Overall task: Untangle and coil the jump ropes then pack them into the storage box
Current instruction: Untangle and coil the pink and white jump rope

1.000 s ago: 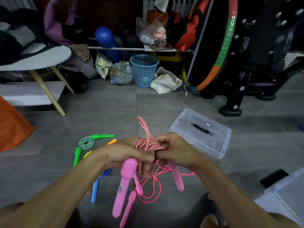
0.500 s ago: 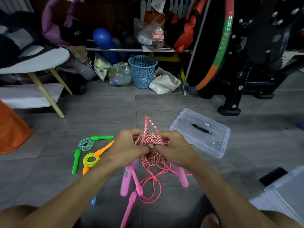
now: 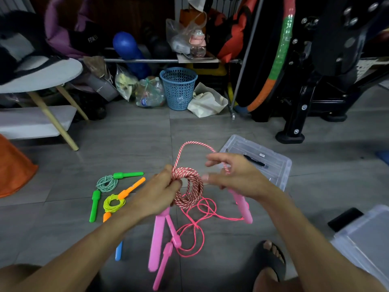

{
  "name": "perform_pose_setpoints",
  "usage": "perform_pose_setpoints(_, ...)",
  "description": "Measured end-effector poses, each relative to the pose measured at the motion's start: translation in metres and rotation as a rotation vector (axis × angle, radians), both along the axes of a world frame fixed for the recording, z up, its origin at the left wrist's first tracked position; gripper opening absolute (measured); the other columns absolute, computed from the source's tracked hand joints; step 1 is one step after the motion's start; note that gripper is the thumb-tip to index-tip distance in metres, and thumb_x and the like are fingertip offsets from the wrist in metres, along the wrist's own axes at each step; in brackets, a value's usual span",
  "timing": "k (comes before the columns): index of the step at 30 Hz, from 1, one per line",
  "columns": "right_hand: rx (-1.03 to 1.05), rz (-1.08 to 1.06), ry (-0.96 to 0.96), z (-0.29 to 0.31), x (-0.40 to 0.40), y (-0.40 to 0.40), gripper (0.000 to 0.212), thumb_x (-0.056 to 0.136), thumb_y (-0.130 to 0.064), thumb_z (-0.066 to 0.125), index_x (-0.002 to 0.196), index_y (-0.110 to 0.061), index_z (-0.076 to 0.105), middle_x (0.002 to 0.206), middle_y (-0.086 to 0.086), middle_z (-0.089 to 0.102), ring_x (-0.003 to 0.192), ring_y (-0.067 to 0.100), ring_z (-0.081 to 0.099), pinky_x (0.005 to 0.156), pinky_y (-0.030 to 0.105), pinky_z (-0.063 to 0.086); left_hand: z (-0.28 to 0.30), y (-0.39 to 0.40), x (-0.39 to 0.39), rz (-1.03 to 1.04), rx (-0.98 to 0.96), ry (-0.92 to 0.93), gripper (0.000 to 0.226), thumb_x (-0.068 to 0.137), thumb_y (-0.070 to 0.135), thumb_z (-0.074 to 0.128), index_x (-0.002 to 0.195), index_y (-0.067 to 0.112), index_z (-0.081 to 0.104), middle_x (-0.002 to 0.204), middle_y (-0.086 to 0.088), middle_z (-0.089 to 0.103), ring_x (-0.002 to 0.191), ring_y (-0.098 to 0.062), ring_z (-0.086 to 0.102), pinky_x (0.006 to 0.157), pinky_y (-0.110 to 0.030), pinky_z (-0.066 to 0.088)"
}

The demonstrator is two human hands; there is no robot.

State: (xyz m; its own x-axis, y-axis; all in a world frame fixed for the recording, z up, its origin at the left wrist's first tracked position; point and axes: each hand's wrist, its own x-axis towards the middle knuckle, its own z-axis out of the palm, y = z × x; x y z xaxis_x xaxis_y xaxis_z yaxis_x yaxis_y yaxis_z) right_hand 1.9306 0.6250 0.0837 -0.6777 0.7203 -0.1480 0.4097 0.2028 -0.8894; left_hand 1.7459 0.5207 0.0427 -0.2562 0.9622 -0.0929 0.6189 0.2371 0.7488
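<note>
My left hand (image 3: 161,192) pinches a round coil of red-and-white braided rope (image 3: 189,187) above the floor. One strand arcs up from the coil and over into my right hand (image 3: 237,175), whose thumb and forefinger are spread. The rope's thick pink handles hang down, one (image 3: 155,239) below my left hand and one (image 3: 242,204) under my right. A loose thin pink rope (image 3: 196,220) with slim pink handles (image 3: 168,247) lies on the floor beneath. A coiled green rope (image 3: 107,183) and a coiled yellow rope with orange handles (image 3: 114,203) lie to the left. A clear storage box (image 3: 364,239) stands at the lower right.
A clear lid (image 3: 273,165) lies behind my right hand. A blue handle (image 3: 119,250) shows under my left forearm. My sandalled foot (image 3: 271,258) and a black phone (image 3: 345,219) are at the right. A blue basket (image 3: 179,87), bags, an orange cone (image 3: 12,169) and a black exercise machine (image 3: 311,87) ring the floor.
My hands have come apart. My right hand moved right and drew a strand out into a wide loop, and the bunched rope now hangs as an open ring from my left hand.
</note>
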Motion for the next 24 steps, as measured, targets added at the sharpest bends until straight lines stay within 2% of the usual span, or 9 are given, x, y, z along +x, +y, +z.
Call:
perform_pose_setpoints(3, -0.068, 0.182, 0.016, -0.013, -0.011, -0.013, 0.065, 0.063, -0.029, 0.087, 0.121, -0.021, 0.060, 0.112, -0.007, 0.067, 0.077, -0.002, 0.061, 0.079, 0.028, 0.049, 0.006, 0.001, 0.005, 0.047, 0.072, -0.164, 0.013, 0.088, 0.022, 0.052, 0.092, 0.010, 0.051, 0.080, -0.003, 0.059, 0.079, -0.020, 0.057, 0.080, -0.041, 0.045)
perform_pose_setpoints(5, -0.169, 0.123, 0.174, -0.022, -0.021, -0.025, 0.044, 0.067, -0.015, 0.083, 0.107, -0.020, 0.065, 0.088, 0.001, 0.070, 0.066, 0.011, 0.060, 0.062, 0.032, 0.052, 0.011, 0.001, 0.013, 0.084, 0.149, -0.378, 0.004, 0.091, 0.012, 0.053, 0.093, 0.009, 0.053, 0.084, -0.004, 0.061, 0.081, -0.014, 0.056, 0.083, -0.038, 0.045)
perform_pose_setpoints(7, -0.217, -0.051, 0.332, -0.022, -0.028, -0.031, 0.025, 0.074, 0.000, 0.074, 0.091, -0.017, 0.069, 0.068, 0.003, 0.064, 0.050, 0.011, 0.052, 0.046, 0.024, 0.045, 0.014, 0.001, 0.017, 0.133, 0.208, -0.513, 0.008, 0.091, 0.001, 0.051, 0.097, 0.006, 0.054, 0.086, -0.007, 0.061, 0.082, -0.014, 0.057, 0.081, -0.038, 0.049)
perform_pose_setpoints(10, -0.155, -0.246, 0.435, -0.017, -0.028, -0.029, 0.028, 0.077, 0.008, 0.066, 0.083, -0.018, 0.071, 0.057, 0.001, 0.058, 0.044, 0.011, 0.044, 0.040, 0.019, 0.039, 0.016, 0.000, 0.021, 0.167, 0.223, -0.617, 0.014, 0.074, 0.005, 0.062, 0.087, 0.008, 0.059, 0.077, -0.007, 0.062, 0.073, -0.018, 0.059, 0.069, -0.039, 0.055)
perform_pose_setpoints(14, 0.282, -0.119, 0.220, -0.014, -0.020, -0.022, 0.029, 0.075, 0.001, 0.061, 0.086, -0.022, 0.075, 0.054, -0.009, 0.057, 0.046, 0.005, 0.043, 0.048, 0.019, 0.038, 0.013, -0.001, 0.020, 0.125, 0.078, -0.488, 0.018, 0.055, 0.010, 0.062, 0.072, 0.006, 0.064, 0.071, -0.012, 0.065, 0.066, -0.019, 0.058, 0.066, -0.032, 0.046)
perform_pose_setpoints(16, 0.497, -0.002, 0.051, -0.018, -0.020, -0.022, 0.029, 0.072, -0.005, 0.056, 0.086, -0.023, 0.073, 0.054, -0.002, 0.055, 0.049, 0.010, 0.042, 0.051, 0.020, 0.035, 0.010, 0.001, 0.016, 0.087, 0.030, -0.434, 0.015, 0.059, 0.003, 0.064, 0.074, 0.001, 0.062, 0.065, -0.012, 0.063, 0.058, -0.018, 0.058, 0.062, -0.032, 0.045)
perform_pose_setpoints(18, 0.553, 0.042, -0.027, -0.019, -0.021, -0.021, 0.031, 0.071, -0.006, 0.054, 0.087, -0.026, 0.072, 0.054, 0.002, 0.053, 0.051, 0.014, 0.043, 0.052, 0.025, 0.038, 0.008, 0.002, 0.012, 0.074, 0.036, -0.328, 0.011, 0.066, 0.000, 0.067, 0.068, 0.007, 0.059, 0.059, -0.004, 0.057, 0.052, -0.013, 0.052, 0.059, -0.031, 0.042)
perform_pose_setpoints(20, 0.578, 0.077, -0.063, -0.019, -0.023, -0.020, 0.027, 0.069, -0.009, 0.052, 0.082, -0.026, 0.069, 0.053, 0.000, 0.050, 0.052, 0.016, 0.043, 0.053, 0.029, 0.040, 0.007, 0.002, 0.009, 0.041, 0.052, -0.167, 0.014, 0.063, 0.016, 0.070, 0.064, 0.011, 0.057, 0.058, 0.001, 0.054, 0.053, -0.011, 0.048, 0.056, -0.031, 0.040)
perform_pose_setpoints(24, 0.511, 0.105, -0.047, -0.017, -0.024, -0.019, 0.029, 0.070, -0.015, 0.061, 0.092, -0.031, 0.071, 0.065, -0.008, 0.063, 0.055, 0.008, 0.052, 0.060, 0.029, 0.047, 0.005, 0.000, 0.006, -0.144, 0.019, 0.043, 0.017, 0.082, 0.028, 0.053, 0.079, 0.012, 0.053, 0.071, -0.001, 0.058, 0.065, -0.016, 0.051, 0.063, -0.034, 0.043)
